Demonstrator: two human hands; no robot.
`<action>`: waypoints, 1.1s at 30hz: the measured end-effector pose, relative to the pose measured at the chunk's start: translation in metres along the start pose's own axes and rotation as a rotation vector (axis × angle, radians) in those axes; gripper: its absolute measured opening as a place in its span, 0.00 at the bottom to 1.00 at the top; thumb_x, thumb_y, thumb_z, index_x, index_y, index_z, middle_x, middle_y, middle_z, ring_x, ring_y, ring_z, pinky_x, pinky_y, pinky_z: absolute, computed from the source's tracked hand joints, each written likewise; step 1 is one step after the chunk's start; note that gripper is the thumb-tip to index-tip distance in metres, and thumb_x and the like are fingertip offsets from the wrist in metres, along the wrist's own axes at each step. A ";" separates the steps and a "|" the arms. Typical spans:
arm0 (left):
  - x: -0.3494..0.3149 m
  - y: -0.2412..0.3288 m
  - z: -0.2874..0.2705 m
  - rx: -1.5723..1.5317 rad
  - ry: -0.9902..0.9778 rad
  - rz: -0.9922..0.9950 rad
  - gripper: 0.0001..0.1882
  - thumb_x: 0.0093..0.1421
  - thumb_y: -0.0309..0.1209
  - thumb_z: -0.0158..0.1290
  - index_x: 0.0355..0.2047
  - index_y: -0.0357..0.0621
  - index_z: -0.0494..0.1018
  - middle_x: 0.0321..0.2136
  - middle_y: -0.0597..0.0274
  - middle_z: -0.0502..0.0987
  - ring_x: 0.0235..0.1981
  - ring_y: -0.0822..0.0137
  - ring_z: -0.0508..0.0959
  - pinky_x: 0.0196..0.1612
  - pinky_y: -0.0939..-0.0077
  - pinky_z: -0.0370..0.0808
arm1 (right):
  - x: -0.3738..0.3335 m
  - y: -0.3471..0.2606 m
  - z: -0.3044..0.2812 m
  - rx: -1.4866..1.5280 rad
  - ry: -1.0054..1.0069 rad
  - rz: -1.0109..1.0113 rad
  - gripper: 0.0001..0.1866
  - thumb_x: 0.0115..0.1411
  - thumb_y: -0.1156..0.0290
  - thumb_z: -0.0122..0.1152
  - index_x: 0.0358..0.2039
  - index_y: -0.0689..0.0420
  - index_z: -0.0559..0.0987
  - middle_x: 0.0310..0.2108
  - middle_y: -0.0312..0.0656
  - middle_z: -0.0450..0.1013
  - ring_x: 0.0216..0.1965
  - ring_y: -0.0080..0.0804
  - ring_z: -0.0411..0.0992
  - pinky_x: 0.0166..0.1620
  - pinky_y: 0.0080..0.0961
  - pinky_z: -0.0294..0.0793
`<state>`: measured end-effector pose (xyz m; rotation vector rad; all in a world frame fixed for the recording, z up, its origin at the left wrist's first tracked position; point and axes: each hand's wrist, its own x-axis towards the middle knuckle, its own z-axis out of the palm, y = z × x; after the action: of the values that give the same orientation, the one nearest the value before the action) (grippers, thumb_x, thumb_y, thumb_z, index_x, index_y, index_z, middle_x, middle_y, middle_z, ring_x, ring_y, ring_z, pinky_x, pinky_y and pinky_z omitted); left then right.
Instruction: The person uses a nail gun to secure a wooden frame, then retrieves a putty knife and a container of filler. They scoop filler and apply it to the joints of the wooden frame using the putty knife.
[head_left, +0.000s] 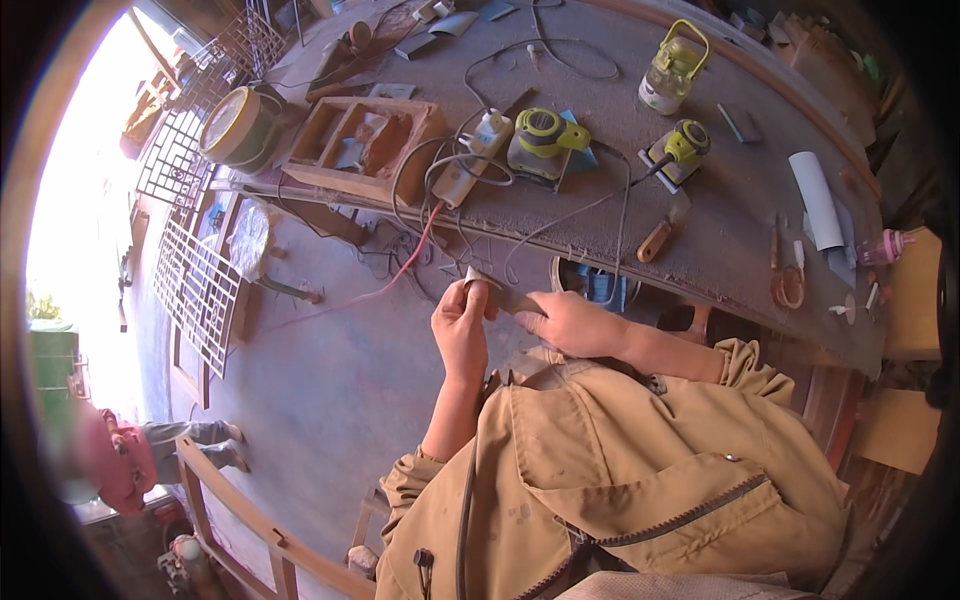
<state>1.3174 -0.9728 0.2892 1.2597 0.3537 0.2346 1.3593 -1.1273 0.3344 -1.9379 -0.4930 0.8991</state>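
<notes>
In front of my chest, both hands are closed on a small brown-grey piece [511, 300], whose kind I cannot make out. My left hand [462, 318] pinches its left end between thumb and fingers, where a pale, paper-like tip [472, 273] sticks up above the thumb. My right hand [575, 324] wraps the other end, its thumb lying along the piece. Most of the piece is hidden by my fingers. Both hands are held off the bench, just before its near edge.
On the dusty workbench [590, 215] lie two green sanders [545, 132] [685, 145], a power strip [474, 160] with tangled cords, a wooden box [365, 150], a brush [662, 232], a clear jug [668, 80] and a paper roll [816, 200]. A wooden frame [235, 490] and another person [125, 460] are at lower left.
</notes>
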 end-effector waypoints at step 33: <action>-0.006 0.088 -0.416 -0.134 0.921 0.368 0.19 0.51 0.39 0.58 0.37 0.39 0.71 0.26 0.69 0.73 0.25 0.77 0.70 0.28 0.89 0.68 | 0.135 -0.035 -0.022 -0.319 0.282 0.080 0.15 0.59 0.60 0.46 0.30 0.62 0.71 0.32 0.56 0.70 0.35 0.51 0.69 0.38 0.42 0.67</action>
<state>1.1535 -0.5816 0.2649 1.0119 0.8708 1.1492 1.4647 -1.0347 0.3192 -2.3458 -0.4119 0.6073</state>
